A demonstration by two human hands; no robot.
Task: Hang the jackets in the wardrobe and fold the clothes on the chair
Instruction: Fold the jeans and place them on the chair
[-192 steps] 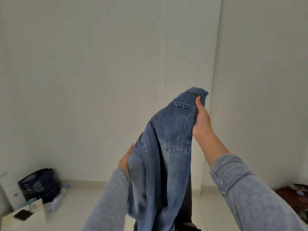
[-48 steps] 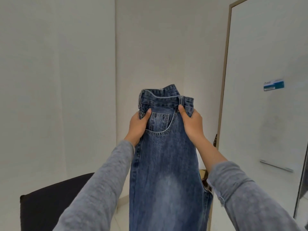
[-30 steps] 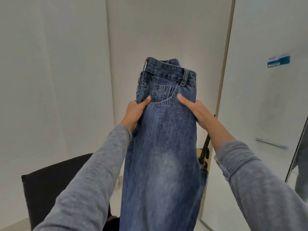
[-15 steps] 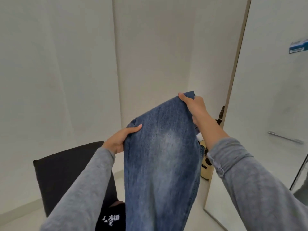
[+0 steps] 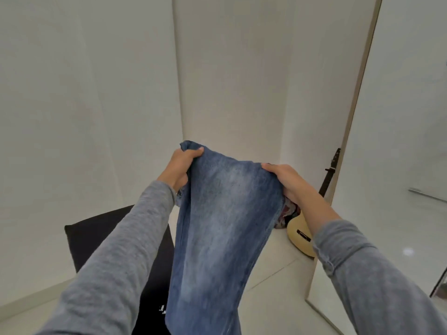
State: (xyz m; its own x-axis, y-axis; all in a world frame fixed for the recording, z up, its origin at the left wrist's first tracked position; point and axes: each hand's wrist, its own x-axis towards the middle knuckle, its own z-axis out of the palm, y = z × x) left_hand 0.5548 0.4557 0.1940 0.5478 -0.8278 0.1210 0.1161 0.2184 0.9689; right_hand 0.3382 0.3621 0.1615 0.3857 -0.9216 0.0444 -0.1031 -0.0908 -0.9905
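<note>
Blue faded jeans [image 5: 225,226] hang doubled over in front of me, the fold at the top and the legs dropping out of the bottom of the view. My left hand [image 5: 180,169] grips the fold's left corner, fingers curled round the denim. At the right corner my right hand [image 5: 287,181] holds the cloth with the thumb on top. Both sleeves are grey. Below the jeans stands a black chair [image 5: 96,235]. A black garment with white print [image 5: 157,308] lies on it, mostly hidden by my left arm and the jeans.
White walls meet in a corner straight ahead. A pale guitar [image 5: 302,235] leans at the right by the edge of a white door panel [image 5: 387,165] with a metal handle [image 5: 428,195]. A dark patterned cloth [image 5: 289,213] shows behind the jeans. The floor is white.
The waistband has dropped behind the fold and is out of sight. Both hands slid down the jeans and now hold them lower. The view tilted downward, showing more chair and the guitar.
</note>
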